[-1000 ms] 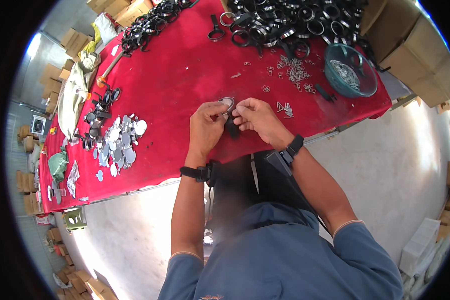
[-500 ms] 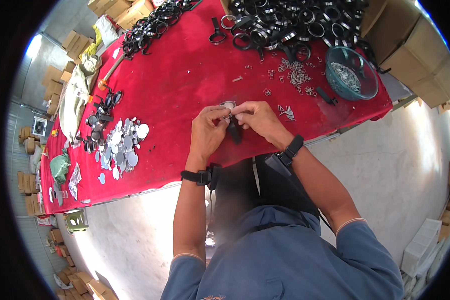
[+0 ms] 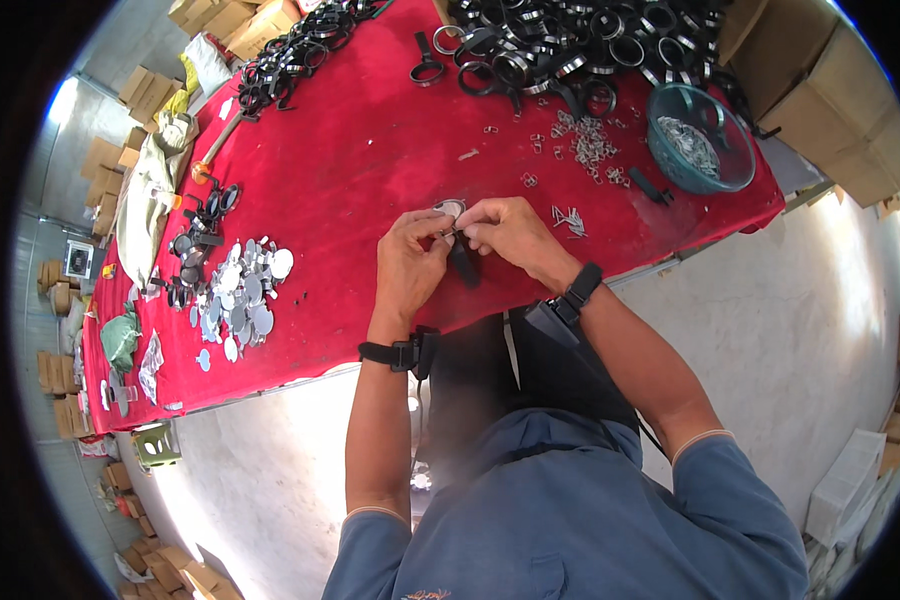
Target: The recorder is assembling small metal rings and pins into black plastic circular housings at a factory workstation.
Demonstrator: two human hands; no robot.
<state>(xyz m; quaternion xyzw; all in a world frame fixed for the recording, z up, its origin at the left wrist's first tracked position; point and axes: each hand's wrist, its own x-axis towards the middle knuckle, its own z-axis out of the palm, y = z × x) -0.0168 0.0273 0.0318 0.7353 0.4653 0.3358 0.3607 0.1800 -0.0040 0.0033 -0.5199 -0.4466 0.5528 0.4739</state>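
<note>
At the table's near edge, both my hands meet over a round piece with a black handle. Its pale round head shows just beyond my fingertips, and the handle hangs down toward me between the hands. My left hand is closed, thumb and fingers pinching this piece where head and handle join. Beside it, my right hand is closed in a pinch at the same joint; whatever small part sits between its fingertips is hidden. Small metal pins lie to the right of my right hand.
Black rings with handles are heaped at the far side of the red cloth. Metal clips lie near a teal bowl of small metal parts. Flat silvery discs and black round pieces lie left. Cardboard boxes stand right.
The view has shifted slightly. Both hands stay over the piece, and the right fingertips have shifted a little at the joint.
</note>
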